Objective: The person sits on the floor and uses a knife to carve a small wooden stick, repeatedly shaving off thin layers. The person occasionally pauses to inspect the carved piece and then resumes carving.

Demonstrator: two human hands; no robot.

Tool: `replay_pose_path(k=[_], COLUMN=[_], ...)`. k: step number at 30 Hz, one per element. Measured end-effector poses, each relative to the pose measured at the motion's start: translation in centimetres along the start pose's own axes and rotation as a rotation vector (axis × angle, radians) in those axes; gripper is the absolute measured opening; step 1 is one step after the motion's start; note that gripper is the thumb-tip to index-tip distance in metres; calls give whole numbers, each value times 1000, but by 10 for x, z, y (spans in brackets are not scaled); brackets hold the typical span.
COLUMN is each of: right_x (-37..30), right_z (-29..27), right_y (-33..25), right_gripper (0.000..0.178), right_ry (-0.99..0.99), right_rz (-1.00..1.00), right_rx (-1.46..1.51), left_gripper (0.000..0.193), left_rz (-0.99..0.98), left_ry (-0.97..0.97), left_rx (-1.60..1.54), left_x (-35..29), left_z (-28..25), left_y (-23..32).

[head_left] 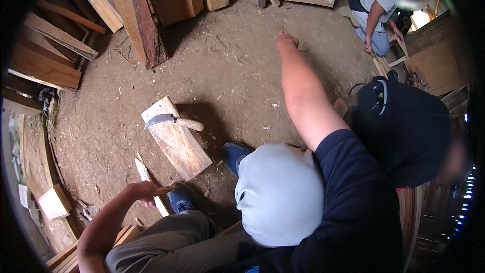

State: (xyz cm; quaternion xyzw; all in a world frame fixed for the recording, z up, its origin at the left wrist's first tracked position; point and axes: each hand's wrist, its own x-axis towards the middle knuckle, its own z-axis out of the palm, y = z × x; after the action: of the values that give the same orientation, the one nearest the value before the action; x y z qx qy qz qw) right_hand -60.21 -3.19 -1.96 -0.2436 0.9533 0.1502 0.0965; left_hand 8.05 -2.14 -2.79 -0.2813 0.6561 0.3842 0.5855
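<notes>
- Because the curved-blade knife [174,120] lies loose across the wood slab [180,144], handle overhanging one side, a knock from my right shoe [234,156] could tip it off; my guess, cause = careless foot.
- Other risk: my right arm is stretched far ahead, so if my attention goes with it, my left grip could slacken and the wood drop by my left shoe [182,200].
- Left hand [144,192]: fingers curled closed, short brown wooden piece [164,190] sticking out of the grip.
- Right hand [287,40]: out over bare dirt, nothing visible in it; one finger seems to point, too small to tell how far the rest open.
- Brown piece: lower left, just beside left shoe, crossing over a pale wooden strip [143,170]; mostly hidden in my hand, full shape unclear.
- Strip: narrow, light, fresh-looking, jagged far end; can't tell if I'm gripping it too.
- Slab: pale, flat, thick, lies on the dirt ahead of my shoes.
</notes>
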Motion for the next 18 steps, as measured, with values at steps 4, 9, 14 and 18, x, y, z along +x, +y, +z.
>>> replay_pose_path(k=[4,9,14,18], right_x=[10,-5,-3,-1], right_z=[0,3,45,93], right_y=[11,7,40,101], right_gripper=[71,58,43,36], right_ry=[-58,-79,-105,-82], right_rz=[39,45,66,62], right_rx=[20,83,195,225], left_gripper=[26,23,18,21], left_rz=[29,27,62,95], left_ry=[11,21,45,100], left_rx=[17,6,60,-32], left_x=[5,9,5,5], left_z=[-3,2,-2,-5], left_y=[1,-9,0,8])
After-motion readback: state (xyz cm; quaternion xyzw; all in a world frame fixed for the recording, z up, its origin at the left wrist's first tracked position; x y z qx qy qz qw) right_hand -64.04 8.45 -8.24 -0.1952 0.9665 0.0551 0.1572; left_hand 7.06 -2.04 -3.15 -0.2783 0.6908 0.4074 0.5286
